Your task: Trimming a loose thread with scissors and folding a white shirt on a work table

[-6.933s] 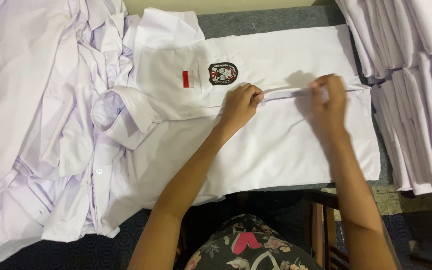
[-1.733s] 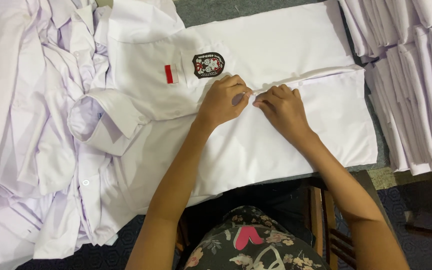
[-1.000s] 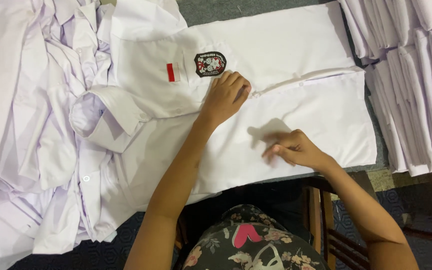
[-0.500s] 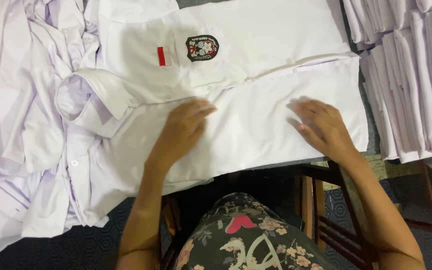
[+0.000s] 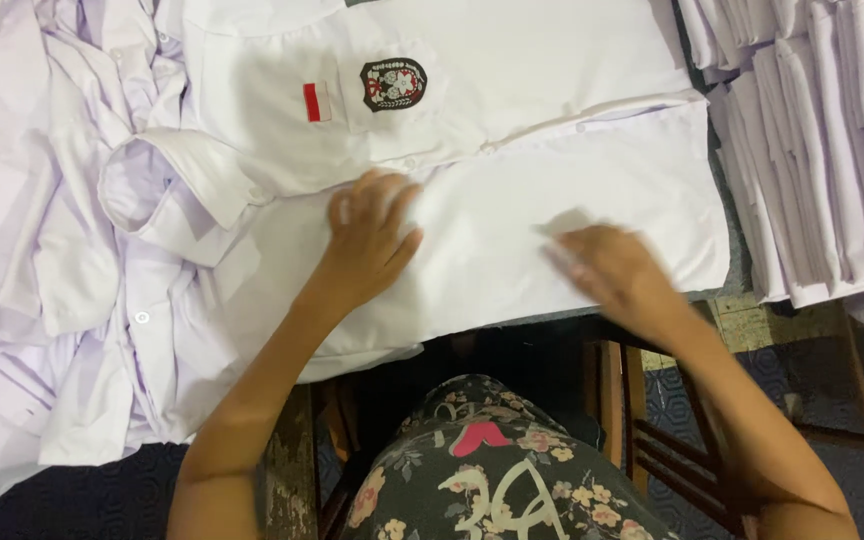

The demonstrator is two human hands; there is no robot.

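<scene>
My right hand [image 5: 607, 272] lies flat, fingers spread, on the white shirt [image 5: 512, 170]; my left hand [image 5: 370, 237] presses palm-down beside it, gripping nothing. Farther out sits the shirt's badge [image 5: 393, 83], folded stacks [image 5: 812, 140] to the right.

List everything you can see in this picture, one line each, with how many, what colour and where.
Shirt: one, white, laid flat in the middle, under both hands.
Badge: one, dark with red and white, on the shirt's chest.
Red and white patch: one, left of the badge.
Loose shirts: a heap, white, count unclear, on the left.
Folded shirts: a stack, white, count unclear, on the right.
Wooden chair: one, brown, partly seen below.
Floral garment: one, dark, on the lap.
Left hand: flat on the shirt.
Right hand: blurred, on the shirt.
</scene>
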